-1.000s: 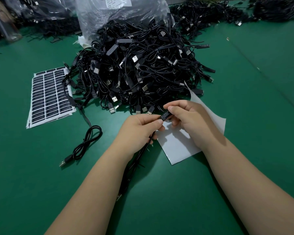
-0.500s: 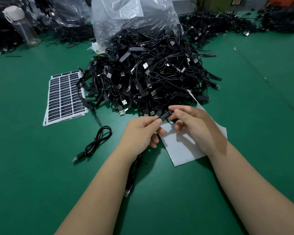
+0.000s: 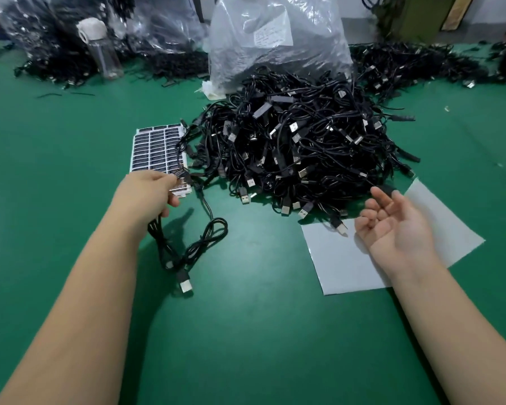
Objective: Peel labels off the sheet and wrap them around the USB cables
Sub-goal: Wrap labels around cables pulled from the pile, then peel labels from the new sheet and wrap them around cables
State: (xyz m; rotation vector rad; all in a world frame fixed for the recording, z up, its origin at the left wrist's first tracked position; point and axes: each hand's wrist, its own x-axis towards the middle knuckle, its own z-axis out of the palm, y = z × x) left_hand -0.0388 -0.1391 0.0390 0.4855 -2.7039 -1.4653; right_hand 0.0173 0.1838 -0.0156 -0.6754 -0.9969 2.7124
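My left hand (image 3: 149,194) grips a black USB cable (image 3: 161,244) whose labelled end pokes out at my fingertips, over the near corner of the label sheet (image 3: 155,150). The cable's loops hang below my hand, and a USB plug (image 3: 185,285) lies on the green table. My right hand (image 3: 398,226) is palm up with loosely bent fingers and holds nothing. It hovers over a blank white backing sheet (image 3: 342,264). A big pile of black USB cables (image 3: 304,147) lies behind both hands.
A coiled loose cable (image 3: 214,232) trails from the pile beside the held one. At the back stand a clear plastic bag (image 3: 275,39), a water bottle (image 3: 103,51) and more cable heaps (image 3: 406,65). Green table (image 3: 260,331) stretches toward me.
Both hands were together at the label on the cable. My left hand has carried the cable left to the label sheet; my right hand has let go and opened.
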